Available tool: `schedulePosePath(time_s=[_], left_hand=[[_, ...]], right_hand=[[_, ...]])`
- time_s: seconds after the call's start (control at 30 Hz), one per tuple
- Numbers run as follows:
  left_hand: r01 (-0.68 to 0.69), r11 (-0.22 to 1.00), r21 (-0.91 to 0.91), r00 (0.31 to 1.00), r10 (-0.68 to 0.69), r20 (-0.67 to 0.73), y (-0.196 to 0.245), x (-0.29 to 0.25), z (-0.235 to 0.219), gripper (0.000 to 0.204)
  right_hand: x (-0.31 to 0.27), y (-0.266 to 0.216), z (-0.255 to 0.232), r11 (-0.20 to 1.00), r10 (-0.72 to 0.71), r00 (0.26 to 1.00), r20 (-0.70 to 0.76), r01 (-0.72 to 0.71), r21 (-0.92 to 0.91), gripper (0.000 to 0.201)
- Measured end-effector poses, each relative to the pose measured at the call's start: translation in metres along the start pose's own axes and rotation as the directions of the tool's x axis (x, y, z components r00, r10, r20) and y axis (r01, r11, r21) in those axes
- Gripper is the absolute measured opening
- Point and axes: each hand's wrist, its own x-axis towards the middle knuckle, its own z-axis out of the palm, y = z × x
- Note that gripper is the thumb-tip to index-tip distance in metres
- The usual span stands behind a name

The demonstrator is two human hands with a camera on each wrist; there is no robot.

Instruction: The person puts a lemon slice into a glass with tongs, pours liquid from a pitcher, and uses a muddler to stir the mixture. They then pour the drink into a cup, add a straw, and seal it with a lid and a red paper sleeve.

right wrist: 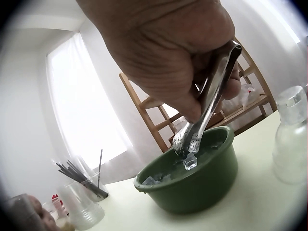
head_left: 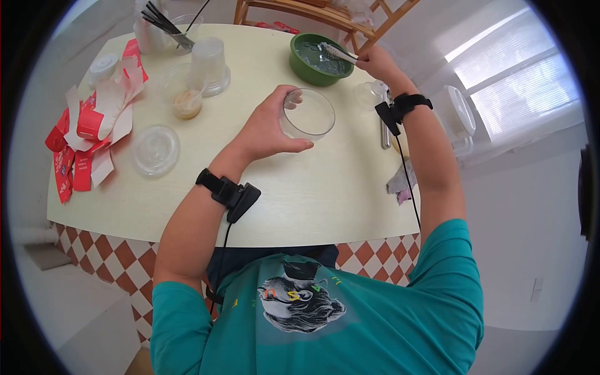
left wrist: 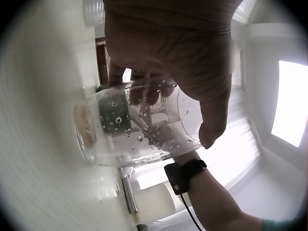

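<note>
Pinching tongs (right wrist: 215, 91), right hand (head_left: 377, 64) has ice (right wrist: 190, 161) over bowl (right wrist: 197, 190); glass (head_left: 309, 115) near-left, left hand (head_left: 265, 128) curled round it.

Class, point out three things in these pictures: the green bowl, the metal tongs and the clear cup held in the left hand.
Green bowl (right wrist: 199, 192): right wrist view, outer wall.
Metal tongs (right wrist: 214, 98): right wrist view, middle of one arm.
Clear cup (left wrist: 119, 142): left wrist view, side wall.
</note>
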Motion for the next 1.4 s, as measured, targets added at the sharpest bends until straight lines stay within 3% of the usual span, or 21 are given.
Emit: schedulePosePath(time_s=[0.33, 0.87, 0.97, 1.0, 1.07, 1.17, 1.3, 1.4], left_hand=[[0.021, 1.000, 0.014, 1.000, -0.021, 0.001, 0.001, 0.000, 0.000, 0.088], [-0.011, 0.999, 0.037, 0.999, 0.013, -0.032, -0.002, 0.001, 0.002, 0.087], [-0.029, 0.999, 0.041, 0.997, 0.032, -0.072, -0.003, 0.001, 0.004, 0.085], [-0.044, 0.998, 0.040, 0.994, 0.048, -0.096, -0.004, 0.000, 0.004, 0.084], [-0.031, 0.998, 0.055, 0.996, 0.035, -0.088, -0.004, 0.000, 0.004, 0.085], [-0.008, 0.998, 0.065, 0.997, 0.013, -0.082, -0.002, 0.000, 0.004, 0.086], [0.005, 0.998, 0.055, 0.996, 0.000, -0.087, -0.002, 0.000, 0.005, 0.086], [0.006, 0.996, 0.088, 0.997, 0.001, -0.082, 0.001, 0.000, 0.004, 0.084]], right_hand=[[-0.007, -0.002, -0.013, 0.998, 0.013, 1.000, 0.018, -0.014, 0.064, 0.023], [-0.018, 0.002, -0.023, 0.999, -0.049, 0.999, -0.013, 0.049, 0.022, 0.019], [-0.030, 0.002, -0.039, 0.994, -0.013, 1.000, -0.019, 0.015, 0.111, 0.020], [-0.037, 0.003, -0.046, 0.982, -0.057, 0.998, -0.031, 0.062, 0.179, 0.021], [-0.068, -0.022, -0.069, 0.946, -0.085, 0.992, -0.096, 0.111, 0.306, 0.022], [-0.104, -0.044, -0.096, 0.911, -0.168, 0.984, -0.061, 0.178, 0.373, 0.021], [-0.145, -0.076, -0.112, 0.923, -0.181, 0.983, -0.005, 0.172, 0.344, 0.020], [-0.156, -0.098, -0.106, 0.926, -0.291, 0.951, 0.101, 0.254, 0.278, 0.021]])
